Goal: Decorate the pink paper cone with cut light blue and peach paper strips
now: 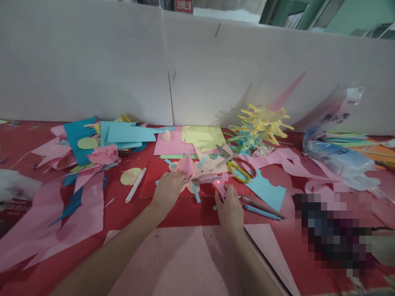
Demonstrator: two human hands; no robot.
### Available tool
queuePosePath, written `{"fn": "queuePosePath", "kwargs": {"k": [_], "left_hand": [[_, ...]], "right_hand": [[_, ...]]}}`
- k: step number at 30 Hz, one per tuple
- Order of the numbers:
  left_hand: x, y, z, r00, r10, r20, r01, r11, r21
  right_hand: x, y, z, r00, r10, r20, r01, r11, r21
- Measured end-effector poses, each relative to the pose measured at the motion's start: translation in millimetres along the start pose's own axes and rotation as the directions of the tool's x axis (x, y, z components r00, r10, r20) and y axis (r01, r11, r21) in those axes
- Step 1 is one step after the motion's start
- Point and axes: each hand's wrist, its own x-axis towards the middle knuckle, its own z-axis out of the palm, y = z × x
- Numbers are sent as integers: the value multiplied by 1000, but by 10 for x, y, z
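Note:
My right hand (231, 207) is wrapped round the grip of a pink glue gun (222, 177). A small red light glows on it, and its nozzle points left at a paper flower (195, 188). The flower has pale pink petals, blue strips and a pink paper cone (187, 165) standing in its middle. It lies on a red card (151, 176). My left hand (169, 188) has its fingers closed at the flower's near left edge, by the cone. Its fingertips are partly hidden. Scissors (243, 170) with yellow and red handles lie just beyond the glue gun.
Blue and brown pens (263, 212) lie right of my right hand. Pink and blue paper scraps (83, 201) and a white stick (135, 186) are on the left. A fringed paper piece (262, 123) and plastic bag (342, 158) stand before the white partition (92, 61). A black cord (267, 259) runs towards me.

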Motion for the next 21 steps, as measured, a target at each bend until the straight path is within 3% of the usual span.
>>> {"fn": "queuePosePath", "kwargs": {"k": [8,13,21], "left_hand": [[-15,56,-13,1000,2,15,-4,991,133],[-28,81,15,997,60,-48,-48,974,221],[9,139,15,999,37,1,-36,983,181]], "right_hand": [[2,-5,-1,1000,28,-13,-28,999,20],[4,-43,-38,999,52,-17,-51,998,20],[5,-30,-24,998,58,-7,-58,998,20]]}}
